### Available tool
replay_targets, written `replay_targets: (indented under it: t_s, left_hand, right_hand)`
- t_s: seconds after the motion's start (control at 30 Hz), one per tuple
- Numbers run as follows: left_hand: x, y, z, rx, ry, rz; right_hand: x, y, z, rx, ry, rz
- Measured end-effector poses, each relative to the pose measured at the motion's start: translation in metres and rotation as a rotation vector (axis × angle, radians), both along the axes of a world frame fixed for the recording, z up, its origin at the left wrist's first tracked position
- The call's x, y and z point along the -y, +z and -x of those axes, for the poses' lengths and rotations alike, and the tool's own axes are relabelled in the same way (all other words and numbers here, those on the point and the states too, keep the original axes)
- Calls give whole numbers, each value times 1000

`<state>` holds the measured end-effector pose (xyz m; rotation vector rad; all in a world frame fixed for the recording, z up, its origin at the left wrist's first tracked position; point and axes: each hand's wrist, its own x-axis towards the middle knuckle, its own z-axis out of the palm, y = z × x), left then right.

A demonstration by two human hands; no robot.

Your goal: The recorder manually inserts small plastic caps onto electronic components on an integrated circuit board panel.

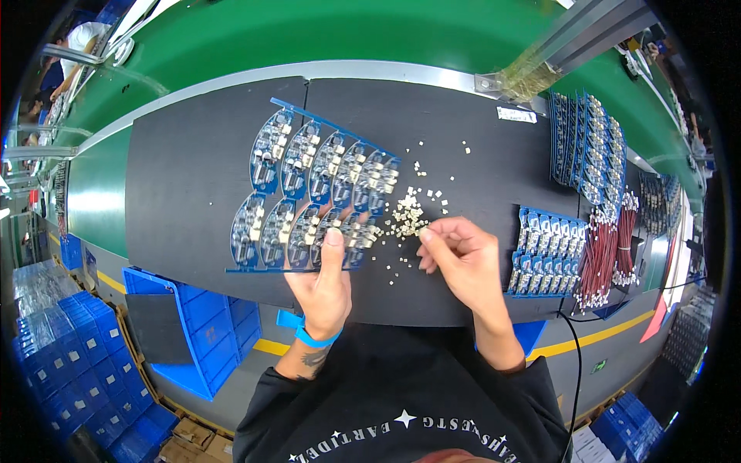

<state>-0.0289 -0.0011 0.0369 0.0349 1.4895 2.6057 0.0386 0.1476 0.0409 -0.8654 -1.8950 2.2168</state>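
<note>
My left hand [326, 282] grips a blue circuit board panel [297, 197] by its near edge, thumb on top. The panel holds two rows of curved boards with components and white connectors, and is raised over the black mat. At the right, my right hand [461, 251] has thumb and index finger pinched at the edge of a loose pile of small cream-white connectors [407, 214]. Whatever sits between those fingertips is too small to make out. More connectors lie scattered around the pile. A blue strap is around my left wrist.
Stacked blue circuit panels [588, 147] stand at the far right, with another panel [545, 251] nearer. Beside them lie bundles of red wires [598, 258] with white ends. A metal post [540, 65] rises at the back. A blue crate [204, 328] is below the table's left.
</note>
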Motion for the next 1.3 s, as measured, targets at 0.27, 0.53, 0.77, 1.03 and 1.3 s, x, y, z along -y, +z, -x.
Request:
replay_targets:
  t_s: [0.27, 0.53, 0.77, 1.03, 1.3]
  left_hand:
    - [7, -3, -16, 47, -357, -77]
    - [1, -17, -28, -545, -134, 629]
    - [7, -13, -21, -255, -324, 368]
    - [3, -13, -22, -388, -356, 509]
    - [7, -28, -24, -373, -290, 613]
  right_hand:
    - [17, -7, -4, -16, 133, 12]
    - [10, 2, -5, 155, 248, -229]
    - [16, -2, -2, -67, 112, -230]
    - [19, 2, 7, 38, 143, 115]
    - [19, 3, 2, -46, 64, 11]
